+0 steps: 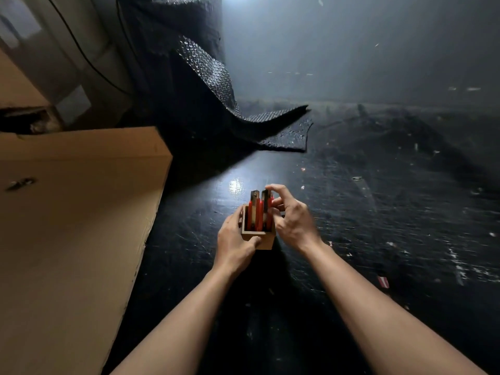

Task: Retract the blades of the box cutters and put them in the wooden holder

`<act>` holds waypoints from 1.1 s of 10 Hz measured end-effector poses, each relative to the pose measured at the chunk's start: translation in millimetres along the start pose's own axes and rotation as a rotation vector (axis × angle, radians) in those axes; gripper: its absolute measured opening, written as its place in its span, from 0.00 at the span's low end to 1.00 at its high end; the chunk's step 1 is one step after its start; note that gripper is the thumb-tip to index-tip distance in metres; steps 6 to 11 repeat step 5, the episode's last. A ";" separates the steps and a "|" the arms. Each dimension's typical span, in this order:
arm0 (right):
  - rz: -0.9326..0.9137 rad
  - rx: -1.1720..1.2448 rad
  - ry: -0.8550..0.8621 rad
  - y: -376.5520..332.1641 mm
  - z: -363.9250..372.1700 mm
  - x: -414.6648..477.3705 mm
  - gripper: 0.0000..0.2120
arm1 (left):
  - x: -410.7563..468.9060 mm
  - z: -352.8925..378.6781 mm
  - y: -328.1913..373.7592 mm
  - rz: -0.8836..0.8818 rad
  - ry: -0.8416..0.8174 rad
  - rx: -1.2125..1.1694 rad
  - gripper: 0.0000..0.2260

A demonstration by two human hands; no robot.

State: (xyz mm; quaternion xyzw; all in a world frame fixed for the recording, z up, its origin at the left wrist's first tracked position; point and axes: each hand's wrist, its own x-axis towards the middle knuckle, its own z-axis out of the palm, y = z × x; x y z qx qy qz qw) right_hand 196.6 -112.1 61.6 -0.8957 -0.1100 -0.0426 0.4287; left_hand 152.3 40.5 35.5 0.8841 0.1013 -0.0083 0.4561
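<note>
Head view, scuffed black table (378, 212), cardboard box (75, 212), bubble wrap (216, 74)

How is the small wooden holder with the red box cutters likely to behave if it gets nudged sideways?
The wooden holder looks narrow and tall, and the red box cutters stand well above its rim, so it is probably top-heavy and apt to tip. The left hand braces its side, which suggests it is light. On the glossy black table it may also slide.

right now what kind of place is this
Probably a packing or warehouse work area: a large cardboard box at the left, black bubble wrap draped at the back, and a scuffed black worktable where red box cutters stand in a wooden holder.
</note>
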 end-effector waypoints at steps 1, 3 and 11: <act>-0.010 0.000 -0.027 4.6 4.2 0.2 0.21 | 1.2 2.1 -4.5 -0.009 0.009 -0.013 0.40; -0.095 -0.048 0.024 5.3 5.5 0.0 0.18 | 0.9 2.4 -4.5 -0.021 0.016 -0.034 0.39; -0.052 -0.099 0.123 2.5 -3.6 -8.9 0.19 | -4.2 -6.2 2.6 -0.032 0.019 -0.096 0.33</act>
